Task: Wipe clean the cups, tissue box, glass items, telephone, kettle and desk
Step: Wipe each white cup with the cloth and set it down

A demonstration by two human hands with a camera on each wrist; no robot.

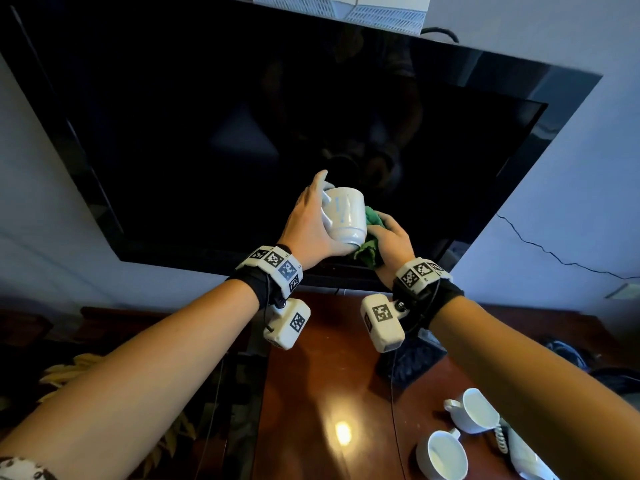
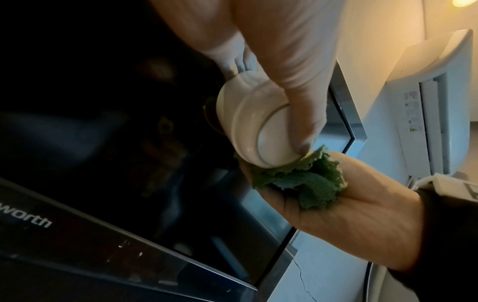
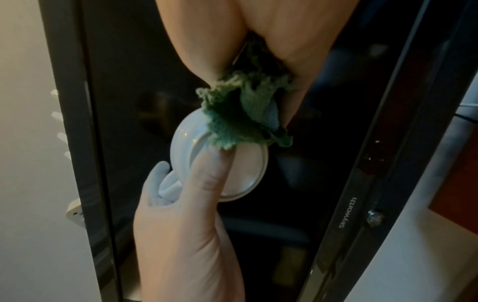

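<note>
My left hand (image 1: 311, 220) grips a white ceramic cup (image 1: 344, 214) by its handle side, raised in front of the television, its base turned toward me. The thumb lies across the cup's base (image 2: 269, 143). My right hand (image 1: 391, 240) holds a bunched green cloth (image 1: 372, 223) and presses it against the cup's right side and lower rim. In the right wrist view the green cloth (image 3: 240, 114) covers part of the cup's base (image 3: 232, 171). Two more white cups (image 1: 476, 410) (image 1: 441, 455) stand on the wooden desk (image 1: 311, 393) at the lower right.
A large black wall television (image 1: 277, 133) fills the space behind the hands. A white telephone handset with a coiled cord (image 1: 502, 441) lies beside the cups. A dark mat (image 1: 408, 365) sits on the desk below the right wrist. An air conditioner (image 2: 426, 102) hangs above.
</note>
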